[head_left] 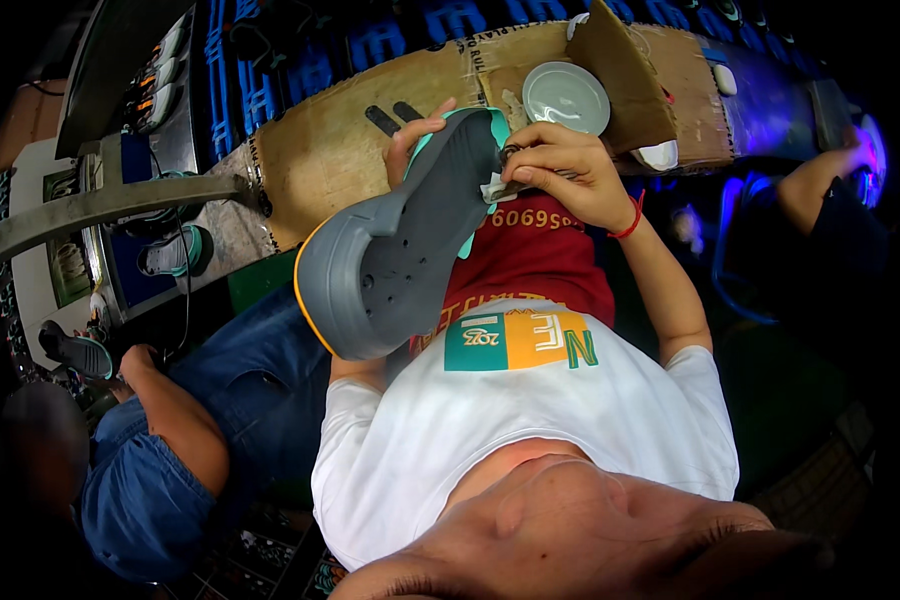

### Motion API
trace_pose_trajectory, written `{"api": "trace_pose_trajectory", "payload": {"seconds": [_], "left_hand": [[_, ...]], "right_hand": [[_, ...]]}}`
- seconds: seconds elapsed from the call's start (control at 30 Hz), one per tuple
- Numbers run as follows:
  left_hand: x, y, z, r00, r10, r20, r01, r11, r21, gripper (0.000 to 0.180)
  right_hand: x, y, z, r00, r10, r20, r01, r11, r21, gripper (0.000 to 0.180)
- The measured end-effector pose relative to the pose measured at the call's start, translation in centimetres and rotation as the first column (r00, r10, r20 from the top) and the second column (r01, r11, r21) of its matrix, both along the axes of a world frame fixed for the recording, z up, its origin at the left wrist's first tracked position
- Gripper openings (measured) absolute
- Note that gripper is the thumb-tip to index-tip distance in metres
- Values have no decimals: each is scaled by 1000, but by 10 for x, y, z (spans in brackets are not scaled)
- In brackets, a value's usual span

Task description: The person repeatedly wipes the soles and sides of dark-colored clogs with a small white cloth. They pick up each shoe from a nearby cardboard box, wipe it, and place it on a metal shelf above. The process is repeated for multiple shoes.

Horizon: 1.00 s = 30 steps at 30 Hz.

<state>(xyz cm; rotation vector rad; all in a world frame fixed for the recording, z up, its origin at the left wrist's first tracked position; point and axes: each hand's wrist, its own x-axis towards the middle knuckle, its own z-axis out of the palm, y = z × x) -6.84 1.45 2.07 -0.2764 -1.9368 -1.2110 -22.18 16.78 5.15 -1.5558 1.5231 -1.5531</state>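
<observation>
A large grey clog (pixel 400 270) with a teal inner edge and a yellow line round its toe is held up in front of my chest, tilted toe down. My left hand (pixel 406 148) grips its far left side, thumb and fingers partly hidden behind it. At the right rim of the clog, my right hand (pixel 570 178) pinches a small crumpled whitish cloth (pixel 497 188) against the edge. Something dark and thin, too small to name, shows between those fingers. Two dark grey straps (pixel 392 118) lie on the cardboard just past my left hand.
Flattened cardboard (pixel 320 150) covers the bench, with a white plate (pixel 566 98) and an upright cardboard flap (pixel 620 75) on it. Blue racks line the far edge. At left, a co-worker's arm (pixel 180 420) and a metal bar (pixel 120 208); at right, another person's arm (pixel 820 185).
</observation>
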Motion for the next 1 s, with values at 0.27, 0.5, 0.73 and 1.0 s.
{"api": "trace_pose_trajectory", "payload": {"seconds": [0.27,0.5,0.73,1.0], "left_hand": [[-4,-15,-40,997,75,-31,-76,997,-14,98],[-12,-16,-46,988,123,-91,-119,991,54,68],[-21,-39,-78,970,162,-183,-179,981,-79,81],[11,-13,-28,964,63,258,-133,955,264,94]], "right_hand": [[-7,-6,2,988,81,-132,-92,992,-85,6],[6,-5,6,993,63,104,-55,996,-77,8],[20,-5,23,996,77,-37,-79,995,-56,8],[22,12,9,935,-138,326,162,986,-48,9]]}}
